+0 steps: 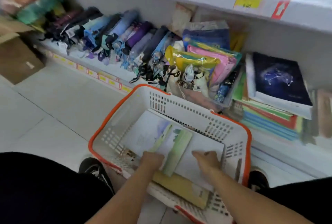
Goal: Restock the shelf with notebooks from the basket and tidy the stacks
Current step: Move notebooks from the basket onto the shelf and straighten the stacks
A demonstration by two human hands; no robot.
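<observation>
Basket (188,108): we see matt white plastic, perforated walls, with a smooth orange plastic rim.
Notebooks (177,144) under our left hand (151,159) and right hand (206,159): paper covers, pale and fairly matt.
Kraft-coloured notebook (181,186) just nearer us than both hands: dull, rough-looking card.
Dark constellation notebook (280,78) on the shelf stack, well beyond our right hand: smooth cover, slight sheen.
Folded umbrellas (115,31) well beyond our left hand: soft cloth.
Floor (53,101): smooth, lightly glossy tiles.

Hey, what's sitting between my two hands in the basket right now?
In the head view, a pale green notebook lies tilted between the left hand and the right hand, atop other notebooks in the basket.
</observation>
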